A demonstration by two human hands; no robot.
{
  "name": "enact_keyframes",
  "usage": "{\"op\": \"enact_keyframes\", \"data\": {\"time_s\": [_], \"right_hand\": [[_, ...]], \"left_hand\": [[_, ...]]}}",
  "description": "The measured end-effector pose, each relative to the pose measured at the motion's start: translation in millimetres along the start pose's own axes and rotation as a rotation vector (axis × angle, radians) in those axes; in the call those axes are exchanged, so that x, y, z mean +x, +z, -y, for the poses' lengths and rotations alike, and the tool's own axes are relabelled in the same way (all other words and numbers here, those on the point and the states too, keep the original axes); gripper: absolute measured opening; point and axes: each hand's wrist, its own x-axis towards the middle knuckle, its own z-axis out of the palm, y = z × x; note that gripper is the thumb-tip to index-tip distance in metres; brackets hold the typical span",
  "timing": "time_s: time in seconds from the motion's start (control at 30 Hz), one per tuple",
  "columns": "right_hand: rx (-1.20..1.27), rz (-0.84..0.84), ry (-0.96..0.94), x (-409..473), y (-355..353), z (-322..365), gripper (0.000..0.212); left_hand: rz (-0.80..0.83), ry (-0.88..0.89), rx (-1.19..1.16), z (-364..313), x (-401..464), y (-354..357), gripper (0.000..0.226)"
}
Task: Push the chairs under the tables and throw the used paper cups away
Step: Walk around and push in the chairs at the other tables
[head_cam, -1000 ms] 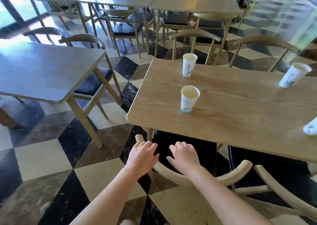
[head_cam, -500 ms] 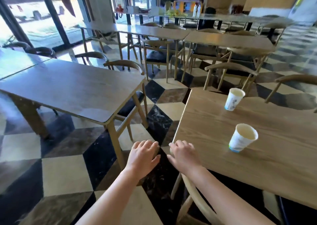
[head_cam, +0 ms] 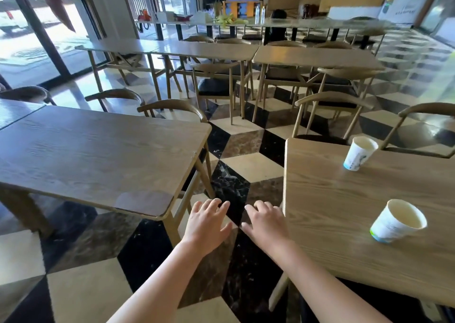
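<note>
Two white paper cups stand on the light wooden table (head_cam: 327, 199) at my right: a near cup (head_cam: 397, 221) and a far cup (head_cam: 359, 153). My left hand (head_cam: 206, 226) hovers over the checkered floor in the aisle, fingers spread, holding nothing. My right hand (head_cam: 267, 225) is beside it, just left of the table's corner, also empty with fingers apart. The chair under this table is mostly hidden; only a leg (head_cam: 278, 293) shows below the tabletop.
A darker wooden table (head_cam: 93, 155) stands at my left with chairs (head_cam: 172, 107) tucked at its far side. Two chairs (head_cam: 330, 101) stand beyond the right table. More tables and chairs fill the back. Glass doors are at the far left.
The view has swung left and up, away from the chair. Both hands have come off the chair's curved backrest and now hover over the aisle floor.
</note>
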Motion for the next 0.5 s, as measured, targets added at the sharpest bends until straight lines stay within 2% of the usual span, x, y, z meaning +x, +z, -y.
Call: {"op": "enact_keyframes", "data": {"time_s": [0.5], "right_hand": [[-0.006, -0.009, 0.056, 232.0, 2.1, -89.7, 0.044]], "left_hand": [[0.014, 0.027, 0.022, 61.8, 244.1, 39.7, 0.057]]}}
